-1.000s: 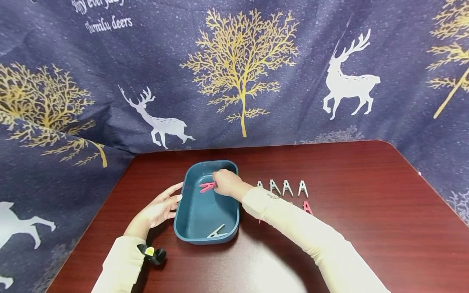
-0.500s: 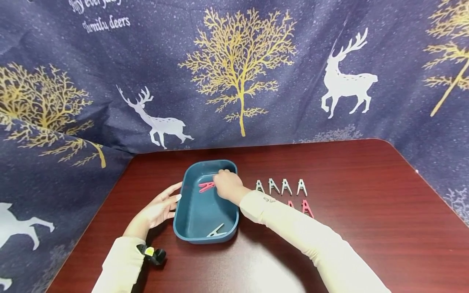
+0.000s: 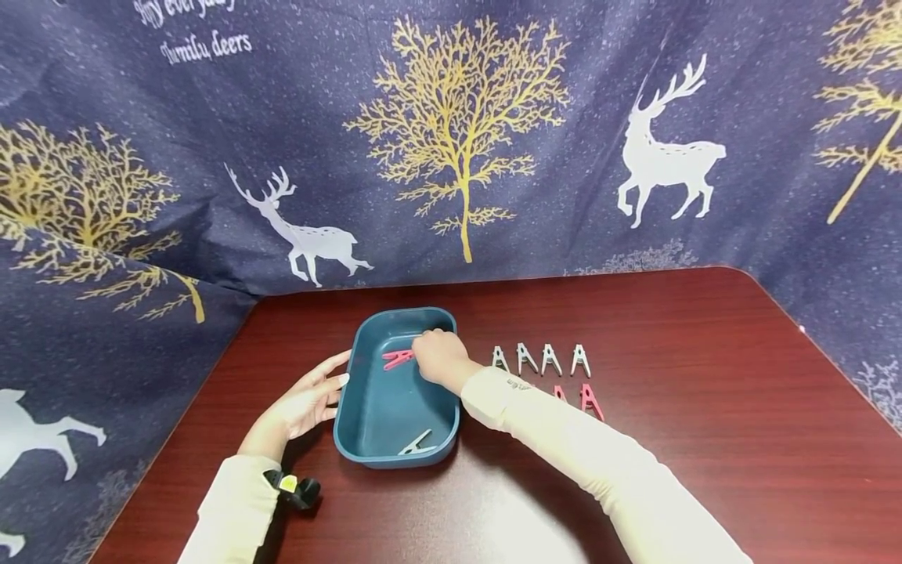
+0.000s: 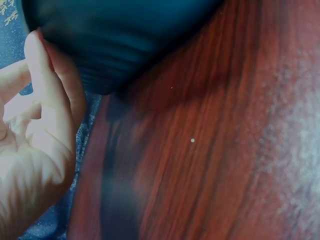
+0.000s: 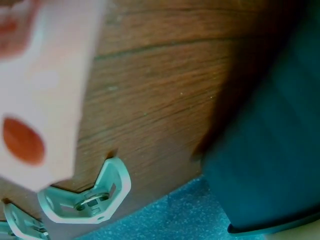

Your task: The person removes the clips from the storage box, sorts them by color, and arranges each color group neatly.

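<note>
A blue-green plastic basin stands on the table. My left hand is at its left wall, fingers extended and fingertips touching the side; the left wrist view has the same hand against the wall. My right hand reaches inside near the back right corner, fingers curled. It pinches one end of a pink clothespin, whose spread legs point left; the fingertips are hidden behind the hand. A pale grey clothespin lies at the basin's near end.
Right of the basin, several pale grey clothespins stand in a row, with pink clothespins nearer, partly behind the right sleeve. Grey clothespins also show in the right wrist view. A printed cloth hangs behind the table.
My right forearm has shifted slightly, showing more of the clothespins on the table. The right hand stays at the pink clothespin, and the left hand keeps its place at the basin.
</note>
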The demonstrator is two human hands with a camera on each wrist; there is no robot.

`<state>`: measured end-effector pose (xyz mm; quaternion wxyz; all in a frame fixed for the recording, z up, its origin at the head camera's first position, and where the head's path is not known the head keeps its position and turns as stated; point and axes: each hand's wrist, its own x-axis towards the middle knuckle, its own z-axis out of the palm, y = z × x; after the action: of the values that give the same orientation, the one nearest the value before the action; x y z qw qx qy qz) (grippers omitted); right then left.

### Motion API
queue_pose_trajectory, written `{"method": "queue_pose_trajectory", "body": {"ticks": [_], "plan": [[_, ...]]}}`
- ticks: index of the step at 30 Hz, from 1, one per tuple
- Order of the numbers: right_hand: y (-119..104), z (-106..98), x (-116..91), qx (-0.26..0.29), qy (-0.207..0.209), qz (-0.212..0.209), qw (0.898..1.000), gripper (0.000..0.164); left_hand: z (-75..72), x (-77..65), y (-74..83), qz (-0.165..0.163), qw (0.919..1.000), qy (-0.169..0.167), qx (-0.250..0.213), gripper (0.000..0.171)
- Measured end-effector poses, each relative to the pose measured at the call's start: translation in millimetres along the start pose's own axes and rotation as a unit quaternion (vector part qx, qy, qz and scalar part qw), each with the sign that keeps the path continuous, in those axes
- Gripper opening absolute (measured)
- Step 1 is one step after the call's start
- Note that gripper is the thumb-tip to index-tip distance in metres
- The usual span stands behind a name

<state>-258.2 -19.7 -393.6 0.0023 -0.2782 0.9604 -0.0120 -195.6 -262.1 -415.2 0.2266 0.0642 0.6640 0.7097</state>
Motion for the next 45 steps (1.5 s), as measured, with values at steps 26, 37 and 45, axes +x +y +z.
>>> {"method": "queue_pose_trajectory", "body": {"ticks": [26, 37, 45], "plan": [[2.1, -6.1, -4.3, 0.172, 0.065, -0.011, 0.983, 0.019, -2.3, -3.0, 0.6, -0.004, 0.9999, 0.01, 0.007, 0.056], [3.1, -6.7, -6.3, 0.216, 0.08, -0.001, 0.973, 0.015, -1.8, -2.7, 2.1, 0.001, 1.0, -0.006, 0.003, 0.055], [4.5, -6.4, -6.7, 0.244, 0.081, 0.004, 0.966, 0.009, -4.4, -0.2, -2.2, 0.003, 0.9999, -0.005, 0.012, 0.054]]}}
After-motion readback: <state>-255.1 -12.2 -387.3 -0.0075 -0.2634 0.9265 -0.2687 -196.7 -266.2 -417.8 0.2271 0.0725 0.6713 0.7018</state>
